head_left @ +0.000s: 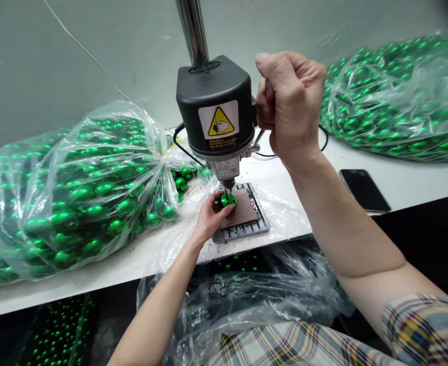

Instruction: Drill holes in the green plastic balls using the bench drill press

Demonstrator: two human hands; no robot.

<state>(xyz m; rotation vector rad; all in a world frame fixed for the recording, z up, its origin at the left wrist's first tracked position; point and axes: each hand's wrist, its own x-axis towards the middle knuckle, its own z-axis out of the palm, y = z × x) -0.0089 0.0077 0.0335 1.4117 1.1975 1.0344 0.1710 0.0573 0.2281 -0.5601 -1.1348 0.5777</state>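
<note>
A black drill press (214, 101) with a yellow warning label stands on the white bench. Between the thumb and fingers of my left hand (211, 216) is a shiny green ball (229, 200), pressed to the brown pad (243, 206) on the drill press base (265, 223). The drill bit (228, 192) comes down at the top of the ball; whether it has entered the ball I cannot tell. My right hand (294, 101) is closed in a fist around the feed lever at the machine's right side, and its grip end is hidden by my fingers.
Big clear bags of green balls lie at left (67, 198) and right (395, 101). Loose green balls (180, 183) spill near the left bag's neck. A black phone (364, 189) lies at right. Clear plastic sheeting (247, 295) hangs below the bench edge. Dark shavings dot the base.
</note>
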